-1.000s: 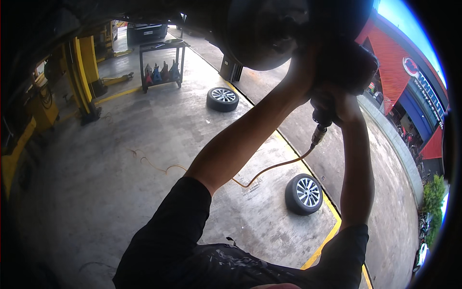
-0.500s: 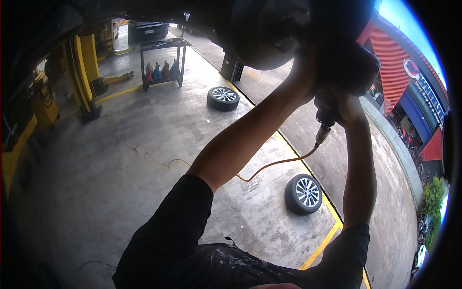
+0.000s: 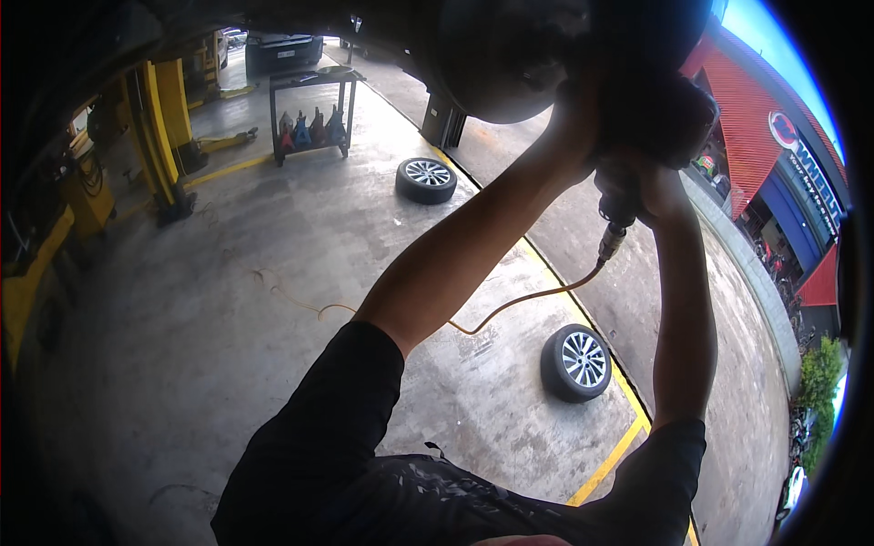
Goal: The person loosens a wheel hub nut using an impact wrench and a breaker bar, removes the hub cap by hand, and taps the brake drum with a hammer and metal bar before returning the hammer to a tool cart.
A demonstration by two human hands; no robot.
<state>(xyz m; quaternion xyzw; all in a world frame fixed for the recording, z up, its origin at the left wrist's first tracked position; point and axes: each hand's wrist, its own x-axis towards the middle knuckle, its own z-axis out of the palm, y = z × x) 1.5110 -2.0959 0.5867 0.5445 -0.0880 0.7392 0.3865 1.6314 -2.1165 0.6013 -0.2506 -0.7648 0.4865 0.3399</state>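
Observation:
Overhead, a dark air impact wrench point(image 3: 660, 118) is raised against the shadowed underside of a wheel hub area. My right hand point(image 3: 662, 193) is closed round its handle, the fingers partly in shadow. Against the wrench's left side is my left hand point(image 3: 575, 136), holding its body; most of its fingers are lost in the dark. A metal hose coupling point(image 3: 612, 242) hangs from the handle's base, joined to a thin orange air hose point(image 3: 519, 302) that droops behind my left forearm to the floor. Just left of the wrench is a dark round brake part point(image 3: 505, 77). The wrench's front end is hidden.
Two wheels with silver spokes lie on the concrete: a nearer wheel point(image 3: 576, 362) and a farther wheel point(image 3: 426, 180). A dark cart point(image 3: 314, 80) carries several jack stands point(image 3: 314, 129). Yellow lift posts point(image 3: 155, 136) stand at left. A red-roofed building point(image 3: 756, 100) is across the driveway.
The view has shifted slightly, with the floor and wheels sitting a little higher. Both hands stay on the wrench, which is tilted a little differently; the hose has swung slightly.

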